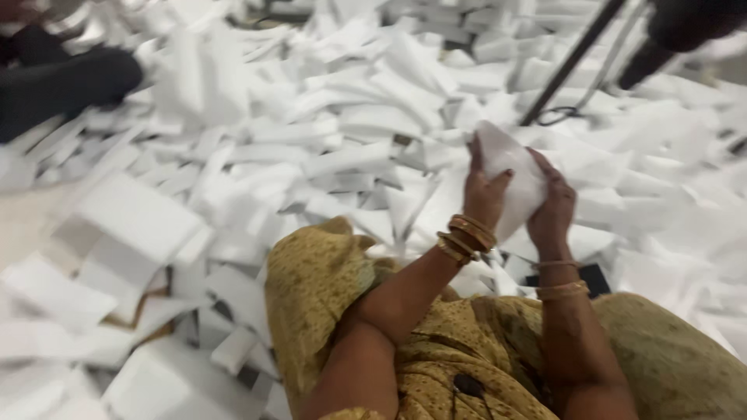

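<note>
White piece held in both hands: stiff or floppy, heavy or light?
Probably soft: the white foam piece seems to bulge between left hand and right hand. Likely light, held at fingertips. Unlikely to roll; similar flat foam scraps lie heaped.

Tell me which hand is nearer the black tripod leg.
Right. The right hand grips the white foam piece below the black tripod leg; the left hand holds its far side.

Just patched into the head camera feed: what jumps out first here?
A sea of white foam offcuts covers the floor across nearly the whole view. At centre right, the left hand and right hand, both wrists in gold bangles, grip one white foam piece between them. Another person's dark sleeve lies at top left.
</note>
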